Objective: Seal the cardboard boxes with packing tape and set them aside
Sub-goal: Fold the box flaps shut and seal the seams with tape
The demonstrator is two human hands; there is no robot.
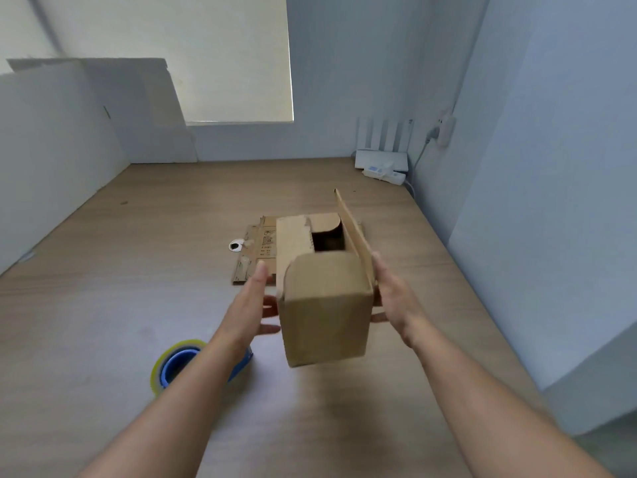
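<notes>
Left hand [253, 301] and right hand [396, 294], fingers straight and loosely spread, press flat on 2 opposite sides of the cardboard box [325, 305] at frame center, its top open with 1 flap [351, 225] standing up on the right. Tape roll [179, 365] lies lower left beside the left forearm. Flattened cardboard [255, 257] lies on the table [138, 236] just behind the box, and a white router [381, 160] sits upper right.

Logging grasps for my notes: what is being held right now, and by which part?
The cardboard box, pressed between the left hand and right hand at its two side walls.
</notes>
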